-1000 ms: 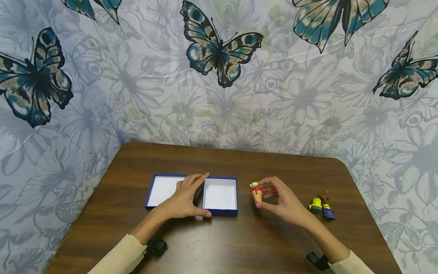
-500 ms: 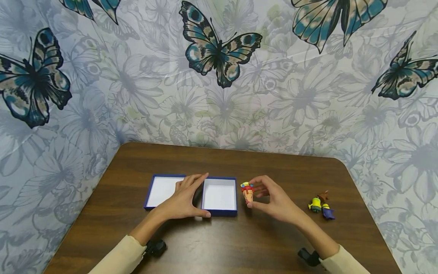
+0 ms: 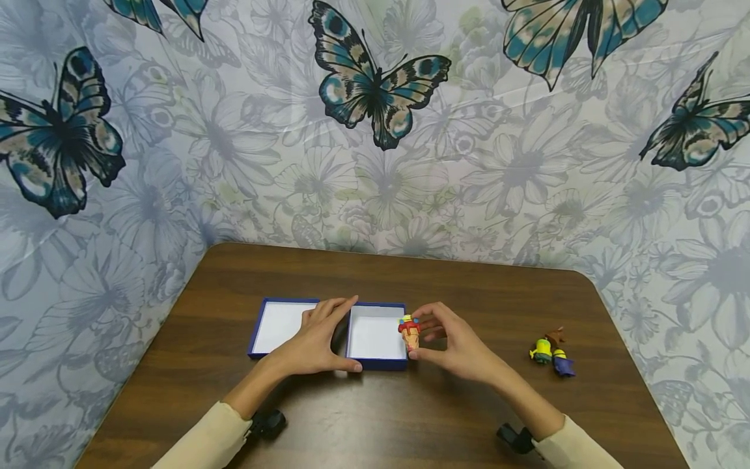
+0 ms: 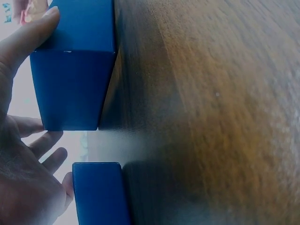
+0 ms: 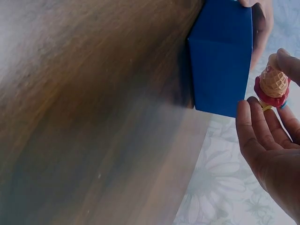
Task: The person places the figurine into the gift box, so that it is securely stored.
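My right hand point(image 3: 459, 342) pinches a toy ice cream cone point(image 3: 410, 333) between thumb and fingers, at the right rim of a blue box point(image 3: 375, 363) with a white inside. In the right wrist view the toy cone point(image 5: 273, 84) shows its waffle pattern, a red top and small yellow and blue bits. My left hand point(image 3: 313, 342) spans the box's left side. Its thumb lies on the near wall and its fingertips reach the far corner. In the left wrist view that thumb point(image 4: 33, 40) touches the blue box point(image 4: 72, 89).
A shallow blue-edged tray or lid point(image 3: 281, 326) with a white inside lies left of the box, partly hidden by my left hand. To the right on the brown table point(image 3: 410, 417) lie small toy figures, a yellow-green one point(image 3: 541, 352) and a purple-and-yellow one point(image 3: 564, 365), with a brown piece behind.
My right hand has moved left with the toy cone, from right of the box to its right rim. My left hand and the box have stayed in place.
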`<state>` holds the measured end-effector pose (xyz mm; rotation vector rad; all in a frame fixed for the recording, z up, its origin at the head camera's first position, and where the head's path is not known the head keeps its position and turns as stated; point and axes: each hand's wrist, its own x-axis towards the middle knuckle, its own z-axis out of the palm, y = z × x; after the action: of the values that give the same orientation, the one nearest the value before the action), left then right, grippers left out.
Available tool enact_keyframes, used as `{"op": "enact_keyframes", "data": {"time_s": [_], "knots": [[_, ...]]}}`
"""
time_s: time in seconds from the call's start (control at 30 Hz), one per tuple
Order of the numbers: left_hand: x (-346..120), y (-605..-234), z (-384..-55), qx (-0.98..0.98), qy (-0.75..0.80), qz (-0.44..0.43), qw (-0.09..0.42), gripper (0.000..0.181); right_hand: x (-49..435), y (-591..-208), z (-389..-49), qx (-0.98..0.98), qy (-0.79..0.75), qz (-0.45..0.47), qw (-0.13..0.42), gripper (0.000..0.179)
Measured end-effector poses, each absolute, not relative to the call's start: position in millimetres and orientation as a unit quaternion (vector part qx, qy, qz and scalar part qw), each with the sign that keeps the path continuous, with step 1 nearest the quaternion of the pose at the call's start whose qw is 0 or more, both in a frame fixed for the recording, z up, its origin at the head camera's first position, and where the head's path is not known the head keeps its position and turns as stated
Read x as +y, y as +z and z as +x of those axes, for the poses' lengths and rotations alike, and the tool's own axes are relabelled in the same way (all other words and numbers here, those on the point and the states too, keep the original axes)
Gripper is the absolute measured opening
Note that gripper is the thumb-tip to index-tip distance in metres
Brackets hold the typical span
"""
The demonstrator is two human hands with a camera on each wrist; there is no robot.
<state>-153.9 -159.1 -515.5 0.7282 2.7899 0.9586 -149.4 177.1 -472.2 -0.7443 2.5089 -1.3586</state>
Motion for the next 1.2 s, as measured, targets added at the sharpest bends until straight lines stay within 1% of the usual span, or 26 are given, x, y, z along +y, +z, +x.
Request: {"op": "enact_keyframes", "data": {"time_s": [0.27, 0.67, 1.2], "knots": [[-159.1, -515.4, -154.1, 0.918, 0.315, 0.236, 0.051, 0.132, 167.4, -474.1, -151.1, 0.843, -0.461, -0.259, 0.100, 0.062], [-159.5, -516.8, -153.8, 0.918, 0.315, 0.234, 0.055, 0.133, 157.0, -476.2, -154.5, 0.840, -0.463, -0.270, 0.081, 0.061], [-156.7, -511.5, -152.7, 0.917, 0.320, 0.231, 0.059, 0.131, 140.9, -474.4, -157.5, 0.852, -0.442, -0.266, 0.095, 0.059]]}}
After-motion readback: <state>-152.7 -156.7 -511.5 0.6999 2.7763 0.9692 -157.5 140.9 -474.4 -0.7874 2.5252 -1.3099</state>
